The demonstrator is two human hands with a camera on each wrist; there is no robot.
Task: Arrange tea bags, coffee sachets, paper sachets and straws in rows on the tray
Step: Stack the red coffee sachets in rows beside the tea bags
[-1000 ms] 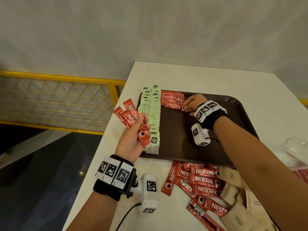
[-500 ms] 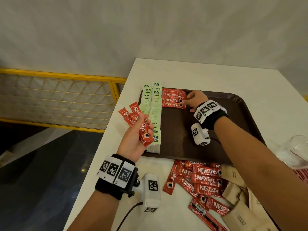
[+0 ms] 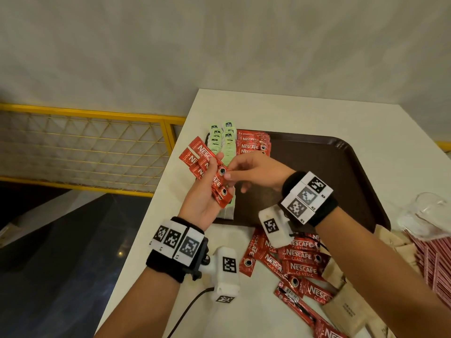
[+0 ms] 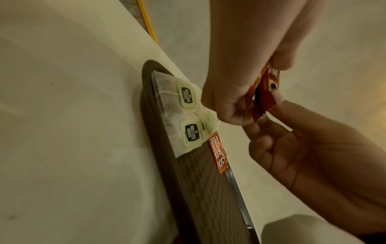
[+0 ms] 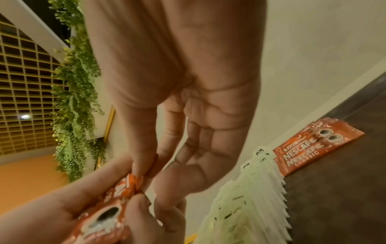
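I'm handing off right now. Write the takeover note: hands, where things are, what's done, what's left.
Left hand holds a fan of coffee sachets. Right hand pinches one sachet from the fan.
Tray: tea bags in rows along its left edge; a few coffee sachets started beside them.
Left: more coffee sachets, paper sachets and straws lie loose on the table.

White table [image 3: 305, 113]: brown tray [image 3: 351, 172] at far-centre; loose coffee sachets [image 3: 300, 257] near, just below tray; brown paper sachets [image 3: 349, 311] near-right; clear plastic packet [image 3: 429, 215] at right edge.
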